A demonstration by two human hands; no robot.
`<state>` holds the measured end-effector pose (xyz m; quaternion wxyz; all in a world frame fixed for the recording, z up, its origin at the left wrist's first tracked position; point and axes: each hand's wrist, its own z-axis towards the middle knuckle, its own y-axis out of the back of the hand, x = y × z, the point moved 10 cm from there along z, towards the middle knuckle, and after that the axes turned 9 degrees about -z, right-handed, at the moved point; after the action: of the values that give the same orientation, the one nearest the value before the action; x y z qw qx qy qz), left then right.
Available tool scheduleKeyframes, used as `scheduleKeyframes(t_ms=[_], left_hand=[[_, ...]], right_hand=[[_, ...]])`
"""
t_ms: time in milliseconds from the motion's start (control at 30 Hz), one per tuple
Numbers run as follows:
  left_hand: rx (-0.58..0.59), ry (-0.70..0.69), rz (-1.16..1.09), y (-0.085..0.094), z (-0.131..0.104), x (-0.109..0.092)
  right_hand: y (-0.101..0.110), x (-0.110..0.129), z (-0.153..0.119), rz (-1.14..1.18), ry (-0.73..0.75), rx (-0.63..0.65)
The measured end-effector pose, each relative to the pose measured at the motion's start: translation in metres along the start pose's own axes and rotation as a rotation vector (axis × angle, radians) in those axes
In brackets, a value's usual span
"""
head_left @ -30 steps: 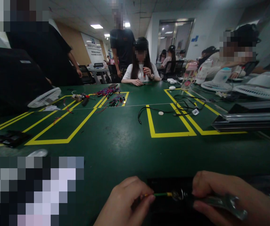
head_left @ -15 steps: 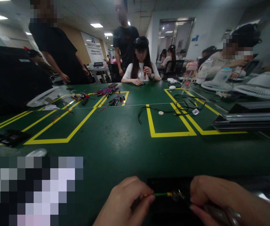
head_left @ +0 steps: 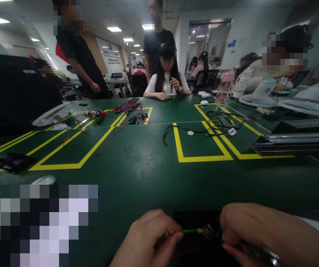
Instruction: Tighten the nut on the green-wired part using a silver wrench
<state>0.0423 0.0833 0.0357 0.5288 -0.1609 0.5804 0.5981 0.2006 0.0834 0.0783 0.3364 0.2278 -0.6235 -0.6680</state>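
Note:
My left hand, at the bottom middle, pinches a short green wire between thumb and fingertips. Yellow bands mark the wire's ends, and a small round metal piece sits at its right end. My right hand is closed just right of that metal piece, with a small gap between them. Part of a shiny metal object shows below the right palm; its kind is hidden by the hand. Under both hands lies a dark, flat black object.
The green table carries yellow tape outlines. Black cables and black and clear strips lie at right. Tangled coloured wires and a black part are at left. A person sits opposite; others stand or sit around.
My right hand has shifted slightly left and turned, and the shiny object in it shows less. The left hand keeps its hold on the wire. Two standing people have moved right.

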Motion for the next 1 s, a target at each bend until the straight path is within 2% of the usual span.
scheduleKeyframes(t_ms=[233, 433, 533, 600, 700, 800, 900, 1000], left_hand=[[0.003, 0.032, -0.008, 0.000, -0.002, 0.003], [0.004, 0.030, 0.006, -0.003, 0.001, -0.001], [0.011, 0.033, 0.003, -0.004, 0.000, 0.000], [0.021, 0.036, -0.005, -0.005, -0.001, 0.001], [0.024, 0.028, -0.008, -0.005, -0.003, 0.001], [0.020, 0.041, -0.005, -0.004, -0.003, 0.003], [0.025, 0.045, -0.011, -0.004, -0.002, 0.003], [0.029, 0.050, -0.015, -0.005, -0.003, 0.003]], right_hand=[[0.000, 0.005, 0.015, 0.061, 0.179, 0.174], [0.000, 0.016, 0.030, -0.005, 0.299, 0.315], [0.000, 0.017, 0.032, 0.001, 0.304, 0.380], [0.002, 0.013, 0.031, 0.015, 0.285, 0.362], [0.012, -0.002, 0.024, 0.159, 0.170, 0.229], [0.017, -0.029, 0.007, 0.252, -0.069, 0.099], [0.009, -0.047, -0.015, 0.333, -0.290, 0.026], [-0.008, -0.048, -0.029, 0.394, -0.384, -0.009]])
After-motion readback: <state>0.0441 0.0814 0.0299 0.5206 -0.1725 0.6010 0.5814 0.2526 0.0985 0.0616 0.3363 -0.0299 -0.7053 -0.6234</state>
